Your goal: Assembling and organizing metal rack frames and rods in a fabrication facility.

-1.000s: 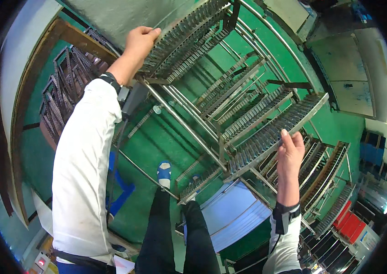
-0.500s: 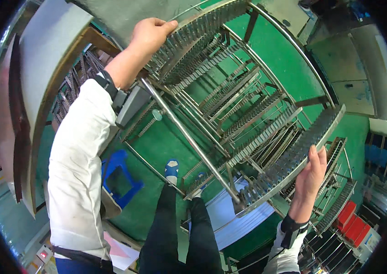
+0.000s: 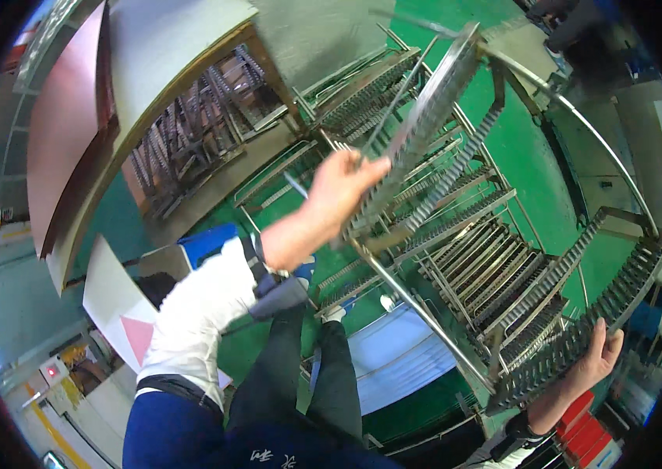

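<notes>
I hold a large metal rack frame (image 3: 424, 316) with round tubes and toothed side rails, raised and tilted in front of me. My left hand (image 3: 342, 187) is closed on its left toothed rail (image 3: 438, 98), which is smeared by motion. At lower right, my right hand (image 3: 592, 366) grips the outer edge of the right toothed rail (image 3: 634, 283), with some fingers hidden beneath it. Under the frame, more toothed metal racks (image 3: 475, 270) stand close together on the green floor.
To the left, a bench (image 3: 178, 19) has loose toothed strips (image 3: 198, 109) piled under its top. A blue stool (image 3: 210, 242) is by my left forearm. Pale blue sheets (image 3: 393, 356) lie near my feet. Red bins (image 3: 585, 430) stand lower right; a person (image 3: 573, 27) is at far right.
The rack frame has swung rightward and its left rail has tipped more upright. Both hands have moved right and lower in view, still gripping it. My view has shifted, showing more of the bench.
</notes>
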The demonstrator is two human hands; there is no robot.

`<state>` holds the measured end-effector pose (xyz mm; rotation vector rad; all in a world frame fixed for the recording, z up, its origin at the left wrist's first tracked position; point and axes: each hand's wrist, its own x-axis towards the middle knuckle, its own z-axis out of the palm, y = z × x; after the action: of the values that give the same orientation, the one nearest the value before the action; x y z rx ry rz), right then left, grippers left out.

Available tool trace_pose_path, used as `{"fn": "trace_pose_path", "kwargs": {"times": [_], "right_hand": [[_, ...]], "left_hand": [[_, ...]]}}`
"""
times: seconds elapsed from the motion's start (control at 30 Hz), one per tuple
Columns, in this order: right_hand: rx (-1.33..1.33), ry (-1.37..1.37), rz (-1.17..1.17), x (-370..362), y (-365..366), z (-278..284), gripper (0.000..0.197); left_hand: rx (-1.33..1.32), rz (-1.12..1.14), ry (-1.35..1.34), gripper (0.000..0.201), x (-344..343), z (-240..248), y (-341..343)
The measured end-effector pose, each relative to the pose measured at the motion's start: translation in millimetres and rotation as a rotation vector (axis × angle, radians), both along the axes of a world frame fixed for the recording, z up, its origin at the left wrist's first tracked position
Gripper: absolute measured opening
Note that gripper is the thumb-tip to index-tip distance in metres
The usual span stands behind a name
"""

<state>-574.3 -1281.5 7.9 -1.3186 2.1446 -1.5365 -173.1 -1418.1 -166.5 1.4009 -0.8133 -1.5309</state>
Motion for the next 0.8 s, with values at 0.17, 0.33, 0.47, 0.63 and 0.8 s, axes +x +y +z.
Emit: {"fn": "trace_pose_path", "kwargs": {"times": [0.17,0.33,0.47,0.63,0.8], "right_hand": [[0.088,0.241,0.215,20,6,32,0.009],[0.212,0.660,0.643,82,-12,52,0.018],[0.044,0.724,1.152,158,-36,34,0.027],[0.049,0.812,1.445,263,-43,-14,0.016],[-0.040,0.580,1.329,369,-37,-77,0.016]], "left_hand": [[0.309,-0.023,0.105,0.046,-7,-32,127],[0.442,0.103,0.293,0.066,-34,-66,231],[0.875,0.315,0.369,0.070,-48,-129,294],[0.555,0.016,0.564,0.071,-55,-216,369],[0.703,0.133,0.781,0.071,-49,-236,379]]}}
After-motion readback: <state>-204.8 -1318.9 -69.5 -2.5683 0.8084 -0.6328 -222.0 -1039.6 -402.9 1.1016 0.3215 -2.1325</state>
